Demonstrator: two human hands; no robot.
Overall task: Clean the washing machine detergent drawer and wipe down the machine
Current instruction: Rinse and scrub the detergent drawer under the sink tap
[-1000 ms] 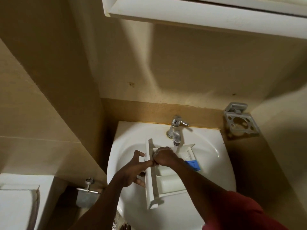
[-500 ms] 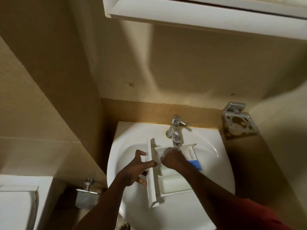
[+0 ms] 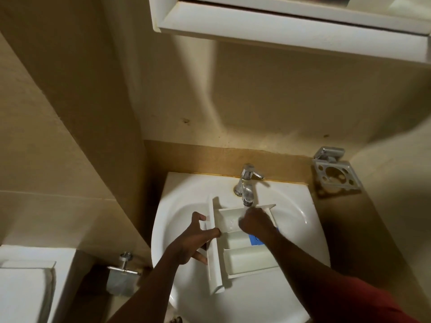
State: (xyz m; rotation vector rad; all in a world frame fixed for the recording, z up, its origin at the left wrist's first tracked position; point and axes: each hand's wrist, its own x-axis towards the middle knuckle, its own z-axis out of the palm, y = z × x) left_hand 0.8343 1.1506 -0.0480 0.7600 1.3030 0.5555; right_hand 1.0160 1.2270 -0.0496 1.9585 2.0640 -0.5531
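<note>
The white detergent drawer (image 3: 247,259) lies in the white sink (image 3: 184,206), its front panel to the left and a blue insert (image 3: 255,240) near its right side. My left hand (image 3: 193,238) grips the front panel, thumb over its top edge and fingers spread on its outer face. My right hand (image 3: 254,221) is curled inside the drawer's far compartment, directly under the chrome tap (image 3: 247,187). Water runs from the tap onto that hand and compartment. I cannot see whether the right hand holds anything.
A white cabinet (image 3: 291,26) hangs overhead above the sink. A chrome toothbrush holder (image 3: 335,174) is fixed to the wall at the right. Low at the left are a chrome fitting (image 3: 122,271) and a white cistern (image 3: 25,283). Beige walls close in on both sides.
My right hand has moved from the drawer's front left corner to the far compartment under the tap. The left hand keeps its grip on the front panel.
</note>
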